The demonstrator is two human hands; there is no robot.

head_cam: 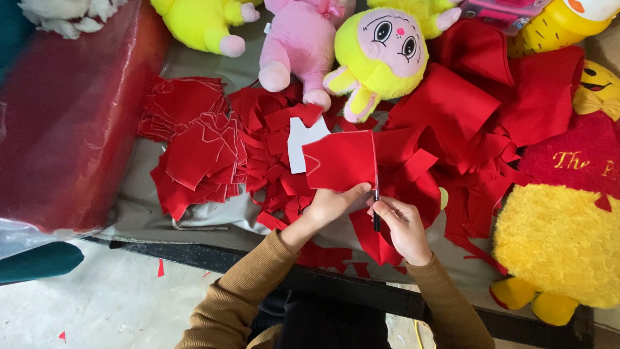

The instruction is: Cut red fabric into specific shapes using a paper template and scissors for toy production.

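Scissors point(376, 205) at red felt piece point(340, 160), table edge point(194, 253) near you.
Room is tight: cut red stacks point(194, 145) to the left, loose red scraps point(465, 123) to the right. Your left hand point(330, 205) pinches the felt's lower edge; your right hand point(403, 223) is curled around the scissor handles. The felt, lifted above the scraps, shows a pale traced outline.
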